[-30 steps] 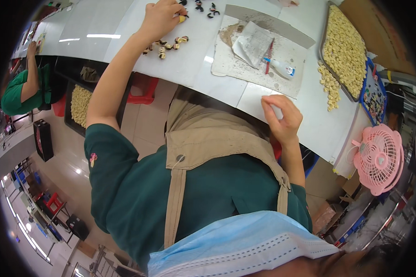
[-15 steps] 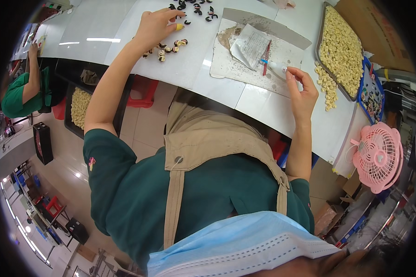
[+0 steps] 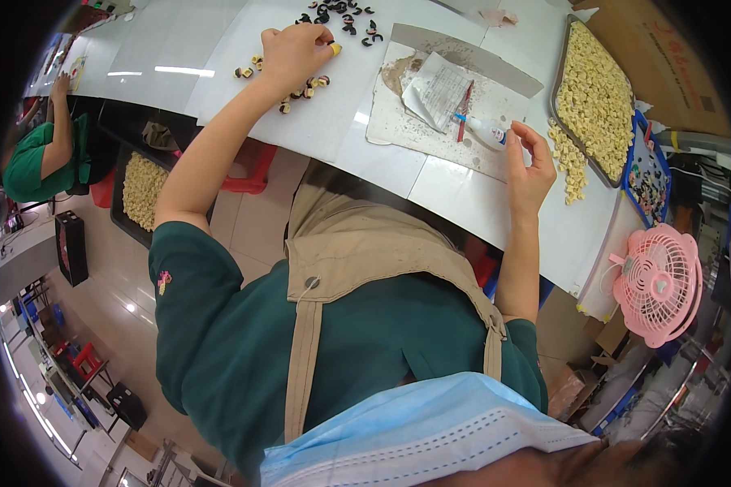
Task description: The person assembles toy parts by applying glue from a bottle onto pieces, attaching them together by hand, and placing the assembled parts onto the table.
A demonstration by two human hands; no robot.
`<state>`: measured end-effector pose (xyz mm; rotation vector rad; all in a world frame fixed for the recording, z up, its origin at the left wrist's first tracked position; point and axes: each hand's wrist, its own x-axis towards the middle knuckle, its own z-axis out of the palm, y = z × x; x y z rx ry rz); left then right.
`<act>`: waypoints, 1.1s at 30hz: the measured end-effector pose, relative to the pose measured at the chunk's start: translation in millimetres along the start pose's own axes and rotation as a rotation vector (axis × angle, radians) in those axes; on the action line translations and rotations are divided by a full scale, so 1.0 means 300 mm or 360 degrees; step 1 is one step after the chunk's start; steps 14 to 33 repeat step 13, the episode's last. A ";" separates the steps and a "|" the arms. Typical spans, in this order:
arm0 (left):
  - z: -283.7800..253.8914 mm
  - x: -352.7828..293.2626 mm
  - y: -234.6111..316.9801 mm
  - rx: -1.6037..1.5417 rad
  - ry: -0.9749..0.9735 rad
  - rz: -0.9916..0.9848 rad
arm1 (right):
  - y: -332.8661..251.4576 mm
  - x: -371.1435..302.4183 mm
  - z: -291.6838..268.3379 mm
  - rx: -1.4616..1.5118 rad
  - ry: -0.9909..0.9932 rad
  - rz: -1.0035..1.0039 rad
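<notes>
Above the white table, my left hand point(image 3: 294, 57) has its fingers pinched together, a yellow cover on one fingertip. A small black curved piece point(image 3: 330, 42) shows at the fingertips, partly hidden. Beyond it lie several loose black curved pieces point(image 3: 326, 11). Around the wrist are several small cream-and-dark pieces point(image 3: 322, 81). My right hand point(image 3: 531, 166) grips the base end of a small white squeeze bottle point(image 3: 487, 130) with a blue tip between thumb and fingers. The bottle slants over a stained board point(image 3: 398, 122) bearing a crumpled paper point(image 3: 439, 88) and a thin red stick point(image 3: 465, 109).
On the right, a dark tray point(image 3: 555, 96) is heaped with small cream pieces, some spilled beside it point(image 3: 571, 162). Past it are a blue tray point(image 3: 666, 170) of mixed small parts, a cardboard box point(image 3: 666, 57) and a pink fan point(image 3: 656, 280). Another person point(image 3: 45, 158) works at far left.
My left hand has moved right and its fingers have closed at the black pieces. The bottle has shifted slightly down and to the right, with more of its body showing.
</notes>
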<state>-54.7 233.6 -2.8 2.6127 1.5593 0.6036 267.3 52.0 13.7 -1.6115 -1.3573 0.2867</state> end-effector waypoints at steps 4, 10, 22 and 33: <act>-0.070 -0.016 0.067 -0.0920 0.0243 -0.0031 | -0.017 0.023 0.012 -0.0026 -0.0053 -0.0115; -0.153 -0.159 0.271 -0.1787 -0.0020 -0.0069 | 0.036 -0.015 0.026 0.0123 -0.0317 0.0259; -0.185 -0.223 0.314 -0.2114 -0.0195 -0.0187 | 0.084 -0.014 0.050 0.0214 -0.0295 0.0162; -0.185 -0.223 0.314 -0.2114 -0.0195 -0.0187 | 0.084 -0.014 0.050 0.0214 -0.0295 0.0162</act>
